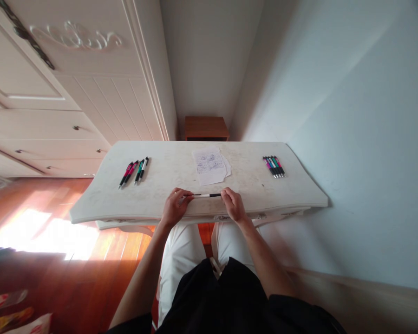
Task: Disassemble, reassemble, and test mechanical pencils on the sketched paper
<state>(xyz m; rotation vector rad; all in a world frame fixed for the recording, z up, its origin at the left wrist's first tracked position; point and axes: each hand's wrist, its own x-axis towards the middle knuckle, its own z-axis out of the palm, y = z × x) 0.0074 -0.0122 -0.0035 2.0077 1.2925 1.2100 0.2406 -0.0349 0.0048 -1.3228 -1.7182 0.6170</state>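
Observation:
A black-and-white pen [205, 195] is held level just above the near edge of the white table [160, 195]. My left hand [174, 208] pinches its left end and my right hand [233, 204] pinches its right end; both hands are closed on it. Beyond the pen lies a scribbled sheet of paper [210, 165]. Several coloured pens [134, 171] lie in a row at the table's left, and another bunch of coloured pens [273, 166] lies at the right.
A cream wardrobe with drawers [55, 116] stands to the left, a small wooden cabinet [206, 128] behind the table, a pale wall [351, 139] on the right. Sunlit wooden floor [55, 232] lies lower left. My legs in white trousers are under the table.

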